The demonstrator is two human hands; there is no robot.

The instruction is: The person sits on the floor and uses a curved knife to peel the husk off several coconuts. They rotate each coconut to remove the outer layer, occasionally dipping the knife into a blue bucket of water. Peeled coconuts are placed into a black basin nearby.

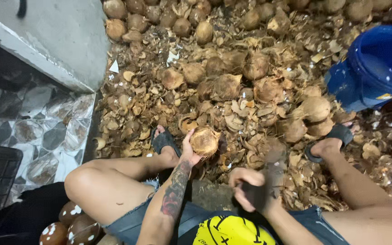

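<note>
The left hand [189, 152] grips a coconut [204, 141] from its left side, near the middle, over husk scraps [159, 109]. The right hand [246, 188] is fisted around a blurred cleaver [273, 174]. A blue bucket [373, 68] stands far right.

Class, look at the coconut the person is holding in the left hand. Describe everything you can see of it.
The coconut is round, tan-brown and fibrous, its husk mostly stripped, with a paler rough patch facing up. The left hand grips it from its left side, holding it above the shell scraps between the person's feet. Nothing else clearly touches it. The right hand holds a blurred dark tool apart from it.
</note>
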